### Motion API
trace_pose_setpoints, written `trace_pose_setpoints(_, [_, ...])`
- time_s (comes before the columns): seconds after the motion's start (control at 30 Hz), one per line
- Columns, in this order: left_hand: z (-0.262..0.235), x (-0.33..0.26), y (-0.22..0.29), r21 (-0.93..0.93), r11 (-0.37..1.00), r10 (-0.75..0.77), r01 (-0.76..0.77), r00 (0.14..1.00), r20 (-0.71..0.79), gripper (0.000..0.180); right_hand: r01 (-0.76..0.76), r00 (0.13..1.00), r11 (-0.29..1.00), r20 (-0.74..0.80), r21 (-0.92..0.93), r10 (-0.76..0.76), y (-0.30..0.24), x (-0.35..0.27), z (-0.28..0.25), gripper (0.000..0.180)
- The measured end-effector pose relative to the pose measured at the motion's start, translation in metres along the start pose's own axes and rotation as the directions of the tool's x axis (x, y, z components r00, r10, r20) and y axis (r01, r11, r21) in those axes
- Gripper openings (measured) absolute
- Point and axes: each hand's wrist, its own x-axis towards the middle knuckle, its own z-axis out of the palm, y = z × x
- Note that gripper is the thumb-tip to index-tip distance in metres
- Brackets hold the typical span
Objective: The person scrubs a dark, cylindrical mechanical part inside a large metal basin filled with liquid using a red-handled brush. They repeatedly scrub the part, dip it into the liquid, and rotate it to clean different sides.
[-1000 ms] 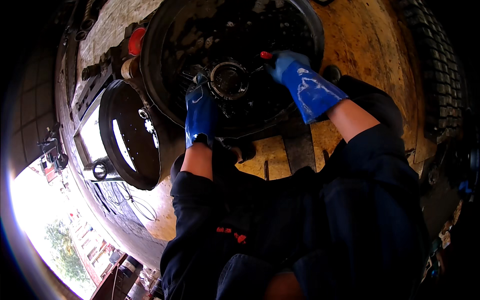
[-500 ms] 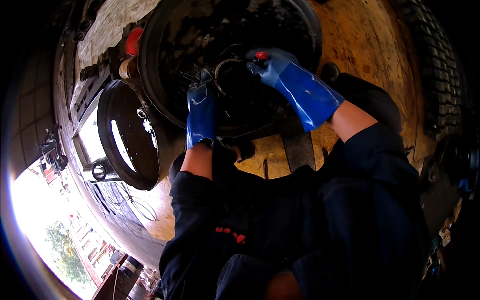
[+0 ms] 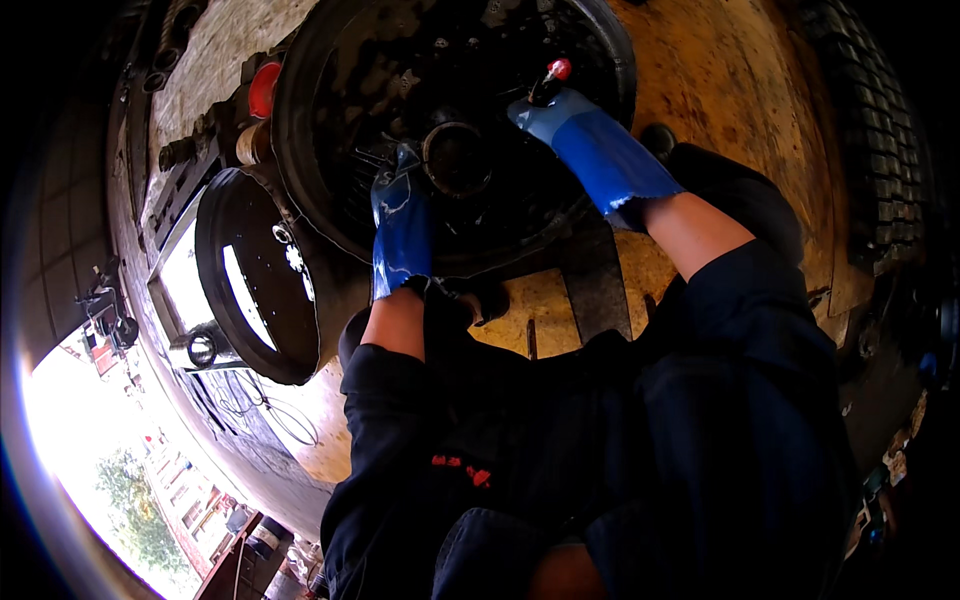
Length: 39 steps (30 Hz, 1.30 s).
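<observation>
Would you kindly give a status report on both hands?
Right hand gripping red-ended tool. Left hand beside round part, grip unclear. Round part inside dark basin. No obstruction visible.

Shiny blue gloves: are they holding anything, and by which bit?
The blue-gloved right hand grips a dark, red-ended tool below its red end. The blue-gloved left hand is beside a dark metal ring; any hold is unclear.

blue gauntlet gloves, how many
2: one on the left hand, near a ring; one on the right hand, holding a red-ended tool. Dark edges may hide more.
</observation>
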Motion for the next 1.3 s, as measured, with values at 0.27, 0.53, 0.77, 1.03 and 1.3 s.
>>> trace_pose_setpoints(0.27, [0.001, 0.01, -0.015, 0.117, 0.957, 0.266, -0.267, 0.964, 0.027, 0.029, 0.057, 0.953, 0.973, 0.279, 0.222, -0.12, 0.009, -0.004, 0.038, 0.062])
trace_pose_setpoints(0.53, [-0.006, 0.019, -0.035, 0.586, 0.589, 0.565, -0.556, 0.802, 0.192, 0.025, 0.164, 0.985, 0.863, 0.035, -0.477, -0.167, -0.021, -0.037, -0.006, 0.051])
trace_pose_setpoints(0.77, [-0.01, 0.008, -0.028, 0.59, 0.653, 0.522, -0.476, 0.846, 0.105, 0.025, 0.591, 0.801, 0.799, 0.198, -0.11, -0.565, -0.022, -0.025, 0.0, 0.032])
trace_pose_setpoints(1.03, [-0.01, 0.002, -0.007, 0.486, 0.786, 0.319, -0.382, 0.924, 0.211, 0.03, 0.524, 0.852, 0.832, 0.136, -0.181, -0.506, -0.029, 0.002, 0.019, 0.03])
trace_pose_setpoints(1.3, [-0.005, 0.001, -0.005, 0.649, 0.535, 0.581, -0.542, 0.793, 0.183, 0.032, -0.136, 0.984, 0.989, -0.112, 0.055, 0.141, 0.005, 0.006, -0.009, 0.054])
